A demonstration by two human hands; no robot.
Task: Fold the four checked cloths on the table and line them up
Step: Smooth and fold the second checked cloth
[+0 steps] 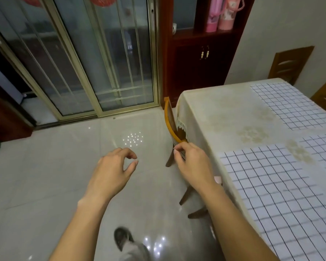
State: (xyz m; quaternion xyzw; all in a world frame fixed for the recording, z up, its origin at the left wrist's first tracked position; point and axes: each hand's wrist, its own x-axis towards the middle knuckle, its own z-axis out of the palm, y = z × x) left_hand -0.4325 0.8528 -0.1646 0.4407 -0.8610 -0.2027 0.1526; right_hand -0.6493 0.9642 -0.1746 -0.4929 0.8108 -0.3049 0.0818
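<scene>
Lying flat on the bench (224, 113): near checked cloth (271, 194), far checked cloth (290, 104), third checked cloth (324, 147) at the frame's right edge. Left hand (113, 170): above floor, fingers released, loosely curled. Right hand (190, 162): fingers curled beside chair back (169, 121); grasp cannot be told.

A wooden chair (170, 119) stood tucked against a cream tablecloth (215, 113), near sliding glass doors (102, 63) and a dark wooden cabinet (196, 68) holding pink tubes (221, 14); light spots glinted on the tiled floor (45, 176).
</scene>
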